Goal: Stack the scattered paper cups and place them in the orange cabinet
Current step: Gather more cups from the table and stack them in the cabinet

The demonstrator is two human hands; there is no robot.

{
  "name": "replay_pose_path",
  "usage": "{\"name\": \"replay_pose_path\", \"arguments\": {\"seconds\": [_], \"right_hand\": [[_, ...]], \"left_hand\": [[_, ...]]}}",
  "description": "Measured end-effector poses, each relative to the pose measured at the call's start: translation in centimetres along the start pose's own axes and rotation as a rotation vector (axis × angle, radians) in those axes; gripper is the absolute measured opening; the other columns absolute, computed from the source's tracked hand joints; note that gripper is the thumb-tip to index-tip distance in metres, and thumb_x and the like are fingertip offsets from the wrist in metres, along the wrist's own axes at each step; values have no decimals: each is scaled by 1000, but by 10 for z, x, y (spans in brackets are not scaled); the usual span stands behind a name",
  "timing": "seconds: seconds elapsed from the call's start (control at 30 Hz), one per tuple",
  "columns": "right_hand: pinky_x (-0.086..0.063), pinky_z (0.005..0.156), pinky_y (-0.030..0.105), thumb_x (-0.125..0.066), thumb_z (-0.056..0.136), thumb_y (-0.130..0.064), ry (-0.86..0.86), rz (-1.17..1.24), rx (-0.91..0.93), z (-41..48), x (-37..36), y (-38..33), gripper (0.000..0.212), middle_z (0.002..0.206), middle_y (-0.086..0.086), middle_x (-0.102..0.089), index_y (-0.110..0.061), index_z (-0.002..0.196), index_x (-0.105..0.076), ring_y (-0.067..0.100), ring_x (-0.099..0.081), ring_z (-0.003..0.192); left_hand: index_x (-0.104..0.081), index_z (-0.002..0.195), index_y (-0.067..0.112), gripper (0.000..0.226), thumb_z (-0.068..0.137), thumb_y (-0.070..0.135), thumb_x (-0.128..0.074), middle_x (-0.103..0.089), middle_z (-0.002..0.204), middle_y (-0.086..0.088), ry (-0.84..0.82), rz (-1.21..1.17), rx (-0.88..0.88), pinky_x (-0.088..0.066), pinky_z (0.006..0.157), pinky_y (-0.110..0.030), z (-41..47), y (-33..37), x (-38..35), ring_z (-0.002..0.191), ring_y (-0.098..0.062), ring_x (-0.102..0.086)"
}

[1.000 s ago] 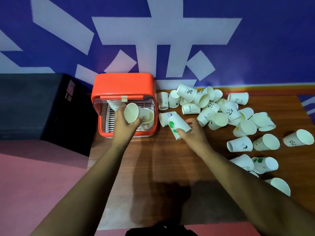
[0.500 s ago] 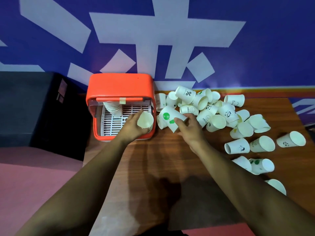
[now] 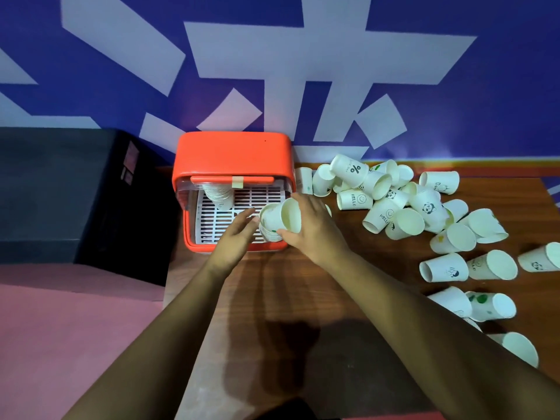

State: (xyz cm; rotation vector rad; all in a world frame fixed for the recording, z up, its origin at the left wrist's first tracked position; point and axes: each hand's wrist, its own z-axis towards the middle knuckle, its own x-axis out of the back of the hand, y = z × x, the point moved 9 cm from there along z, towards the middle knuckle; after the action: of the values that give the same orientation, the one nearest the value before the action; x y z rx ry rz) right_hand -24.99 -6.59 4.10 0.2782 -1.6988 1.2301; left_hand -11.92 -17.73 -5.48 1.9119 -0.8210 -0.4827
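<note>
The right hand [image 3: 315, 228] curls round a paper cup [image 3: 280, 216] over the short stack [image 3: 269, 234] at the front of the orange cabinet [image 3: 230, 153]; the left hand [image 3: 235, 237], fingers straight, reaches beside it. The cup is probably light and crushable (thin paper), so hold it gently near the stiffer rim. Loose cups [image 3: 391, 204] lie scattered beyond.

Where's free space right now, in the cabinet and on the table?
Free: the white rack between the back-left cup stack and the front-right stack; the bare table in front of the orange cabinet. Crowded: scattered cups fill the table right of the cabinet.
</note>
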Motion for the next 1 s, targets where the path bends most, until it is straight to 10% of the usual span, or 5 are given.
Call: {"name": "replay_pose_path", "arguments": {"seconds": [0.3, 0.77, 1.0], "right_hand": [[-34, 111, 29, -80, 78, -29, -91, 134, -129, 10, -44, 18, 82, 146, 4, -48, -13, 146, -39, 19, -42, 135], [-47, 105, 38, -77, 62, -53, -92, 454, -354, -1, -67, 50, 86, 133, -11, -57, -31, 138, -44, 9, -53, 124], [-43, 106, 32, -74, 83, -31, -73, 341, -490, -51, -19, 114, 63, 136, -1, -55, -16, 139, -49, 11, -52, 127]], "left_hand": [[-66, 124, 24, 27, 107, 31, -47, -73, 119, 1, -68, -120, -10, -55, 82, -20, -2, 6, -9, 106, -13, -70], [-55, 133, 15, 34, 100, 19, -61, -65, 117, 1, 2, 119, -48, -49, 89, -22, 10, -3, -3, 108, -12, -64], [-58, 89, 19, 12, 97, 10, -60, -57, 83, 5, 33, 257, -152, -41, 74, -24, -38, 7, -16, 75, -6, -51]]}}
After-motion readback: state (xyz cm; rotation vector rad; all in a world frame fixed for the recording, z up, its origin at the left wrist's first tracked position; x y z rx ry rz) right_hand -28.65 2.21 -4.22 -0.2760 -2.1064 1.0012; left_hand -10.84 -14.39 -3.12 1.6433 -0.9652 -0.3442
